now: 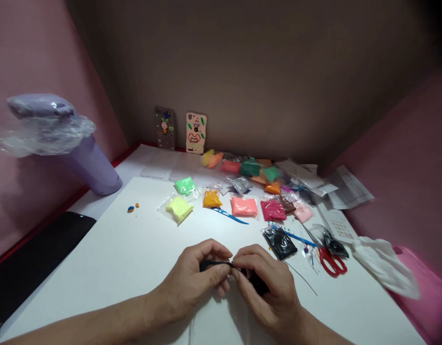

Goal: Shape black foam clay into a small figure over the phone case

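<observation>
My left hand (203, 275) and my right hand (267, 282) meet over the near middle of the white table, fingertips almost touching. Between them is a piece of black clay (211, 264), pinched by the thumb and fingers of both hands. More black material shows under my right palm, partly hidden by the fingers. Beneath the hands lies a clear flat case (221, 328), its upper part covered by them. A packet of black clay (280, 243) rests just beyond my right hand, with a thin black strand (303, 277) beside it.
Several coloured clay packets (244, 206) and a blue modelling tool (230, 215) lie ahead. Red-handled scissors (332, 262) and a white cloth (386, 266) are at the right. Two decorated phone cases (196, 133) lean on the wall. A purple container (91, 163) stands left.
</observation>
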Action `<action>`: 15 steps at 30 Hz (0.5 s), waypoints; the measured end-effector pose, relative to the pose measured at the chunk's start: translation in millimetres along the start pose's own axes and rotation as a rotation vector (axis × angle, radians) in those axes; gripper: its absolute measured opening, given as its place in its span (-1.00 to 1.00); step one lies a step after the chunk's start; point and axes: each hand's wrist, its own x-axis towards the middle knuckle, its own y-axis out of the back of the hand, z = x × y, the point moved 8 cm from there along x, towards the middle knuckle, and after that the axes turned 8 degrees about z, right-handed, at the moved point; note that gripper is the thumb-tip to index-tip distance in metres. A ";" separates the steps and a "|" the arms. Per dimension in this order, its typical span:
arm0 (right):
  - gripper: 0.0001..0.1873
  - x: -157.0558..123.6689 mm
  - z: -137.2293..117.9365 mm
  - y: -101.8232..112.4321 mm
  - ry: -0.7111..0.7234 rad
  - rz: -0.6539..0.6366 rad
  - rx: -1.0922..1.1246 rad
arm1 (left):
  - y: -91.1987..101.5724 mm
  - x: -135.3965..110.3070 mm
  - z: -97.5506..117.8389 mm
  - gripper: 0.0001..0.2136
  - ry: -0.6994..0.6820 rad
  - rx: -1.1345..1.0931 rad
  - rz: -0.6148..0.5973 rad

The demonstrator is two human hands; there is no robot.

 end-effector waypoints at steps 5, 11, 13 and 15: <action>-0.64 -2.7 2.5 6.4 -0.016 0.043 -0.003 | 1.1 0.5 0.0 -0.87 -0.002 -0.021 -0.006; -0.88 -3.8 10.2 2.7 -0.103 0.012 -0.002 | -0.4 -1.1 1.4 -0.91 -0.007 -0.014 -0.017; -0.92 -4.1 13.6 0.6 -0.151 -0.006 0.008 | -0.8 -2.0 2.4 -0.91 -0.012 -0.012 -0.023; -0.90 -4.3 16.0 0.1 -0.185 -0.009 0.022 | -1.4 -2.5 3.8 -0.91 -0.024 -0.007 -0.031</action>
